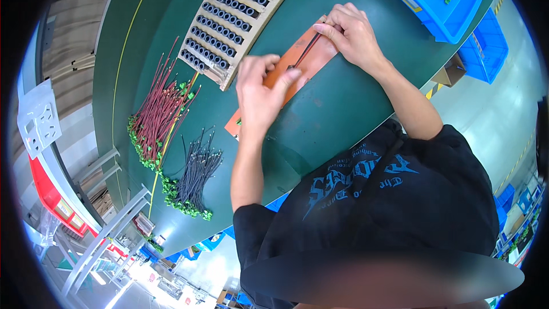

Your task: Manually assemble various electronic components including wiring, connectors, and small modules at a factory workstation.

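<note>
A long orange-brown board (297, 52) lies slantwise on the green table, with both my hands over it. A dark and reddish pair of wires (309, 50) stretches between them. My right hand (355, 33) pinches the wires' far end between thumb and fingers near the board's upper end. At the other end my left hand (260, 87), slightly blurred, has its fingers curled and its thumb on the wires beside a small black piece (291, 67). Part of a green connector (239, 121) shows by my left wrist; whether it joins these wires is hidden.
A slotted wooden rack (243, 27) with rows of black cylinders stands beyond my left hand. Red wires (163, 109) and black wires (199, 174) with green connectors lie in bundles on the left. A blue bin (452, 14) holding several wired connectors sits at upper right.
</note>
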{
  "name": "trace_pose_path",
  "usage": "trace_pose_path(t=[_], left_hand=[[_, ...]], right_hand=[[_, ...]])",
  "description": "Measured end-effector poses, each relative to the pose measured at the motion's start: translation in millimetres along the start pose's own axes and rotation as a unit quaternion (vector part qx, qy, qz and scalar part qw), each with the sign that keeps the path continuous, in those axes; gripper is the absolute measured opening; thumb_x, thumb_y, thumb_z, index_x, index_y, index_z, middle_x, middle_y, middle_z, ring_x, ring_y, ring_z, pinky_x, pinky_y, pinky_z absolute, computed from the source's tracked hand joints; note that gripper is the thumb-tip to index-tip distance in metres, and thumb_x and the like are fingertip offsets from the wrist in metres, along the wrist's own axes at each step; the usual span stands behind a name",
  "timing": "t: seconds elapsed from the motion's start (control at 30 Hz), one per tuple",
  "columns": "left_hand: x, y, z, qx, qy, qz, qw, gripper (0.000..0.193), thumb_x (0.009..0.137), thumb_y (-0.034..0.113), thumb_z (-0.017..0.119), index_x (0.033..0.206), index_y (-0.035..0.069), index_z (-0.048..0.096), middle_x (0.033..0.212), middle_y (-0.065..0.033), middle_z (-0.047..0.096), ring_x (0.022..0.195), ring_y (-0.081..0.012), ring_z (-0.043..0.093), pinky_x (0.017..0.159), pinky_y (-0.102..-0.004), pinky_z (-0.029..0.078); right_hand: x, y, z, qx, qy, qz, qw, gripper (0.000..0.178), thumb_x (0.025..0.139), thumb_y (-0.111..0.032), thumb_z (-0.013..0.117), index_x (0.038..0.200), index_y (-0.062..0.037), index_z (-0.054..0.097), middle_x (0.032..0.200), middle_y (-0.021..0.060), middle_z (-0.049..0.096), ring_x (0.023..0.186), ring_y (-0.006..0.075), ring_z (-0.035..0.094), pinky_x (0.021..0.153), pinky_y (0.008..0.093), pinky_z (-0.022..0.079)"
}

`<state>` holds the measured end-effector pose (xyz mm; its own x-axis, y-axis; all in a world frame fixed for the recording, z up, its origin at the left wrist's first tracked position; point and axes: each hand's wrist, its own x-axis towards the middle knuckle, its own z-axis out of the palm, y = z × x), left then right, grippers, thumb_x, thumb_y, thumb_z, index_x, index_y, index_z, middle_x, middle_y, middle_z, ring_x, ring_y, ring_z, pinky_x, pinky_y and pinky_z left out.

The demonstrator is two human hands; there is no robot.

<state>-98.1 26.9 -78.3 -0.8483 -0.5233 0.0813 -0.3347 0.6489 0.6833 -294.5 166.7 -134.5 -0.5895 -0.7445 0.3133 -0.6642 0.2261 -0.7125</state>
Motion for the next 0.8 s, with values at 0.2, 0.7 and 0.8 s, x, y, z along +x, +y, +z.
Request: trace_pose_path(t=[0.2,0.7,0.8], left_hand=[[-18,-7,20,-0.041,0.071,0.043,0.996,0.029,0.073,0.010,0.084,0.097,-0.002,0.073,0.088,-0.0113,0.067,0.085,-0.0269,0.062,0.076,-0.0371,0.052],[-19,-18,22,-0.081,0.042,0.055,0.994,0.021,0.081,0.007,0.081,0.098,-0.001,0.072,0.090,-0.0085,0.063,0.078,-0.0175,0.060,0.067,-0.0289,0.050],[-20,-17,19,-0.085,0.040,0.055,0.994,0.020,0.082,0.007,0.079,0.099,-0.001,0.071,0.091,-0.0084,0.064,0.078,-0.0173,0.060,0.067,-0.0289,0.050]], right_hand=[[3,-6,4,0.026,0.020,-0.014,0.999,0.028,0.089,-0.024,0.073,0.076,-0.0040,0.060,0.072,0.0027,0.053,0.074,0.0201,0.047,0.075,0.0350,0.039],[6,-9,-2,0.107,-0.007,0.007,0.994,0.018,0.085,-0.024,0.078,0.083,-0.0060,0.074,0.081,0.0017,0.068,0.080,0.0189,0.055,0.076,0.0333,0.044],[2,-16,-2,0.089,-0.013,-0.016,0.996,0.019,0.085,-0.024,0.078,0.085,-0.0056,0.074,0.084,0.0010,0.069,0.082,0.0192,0.056,0.078,0.0339,0.045]])
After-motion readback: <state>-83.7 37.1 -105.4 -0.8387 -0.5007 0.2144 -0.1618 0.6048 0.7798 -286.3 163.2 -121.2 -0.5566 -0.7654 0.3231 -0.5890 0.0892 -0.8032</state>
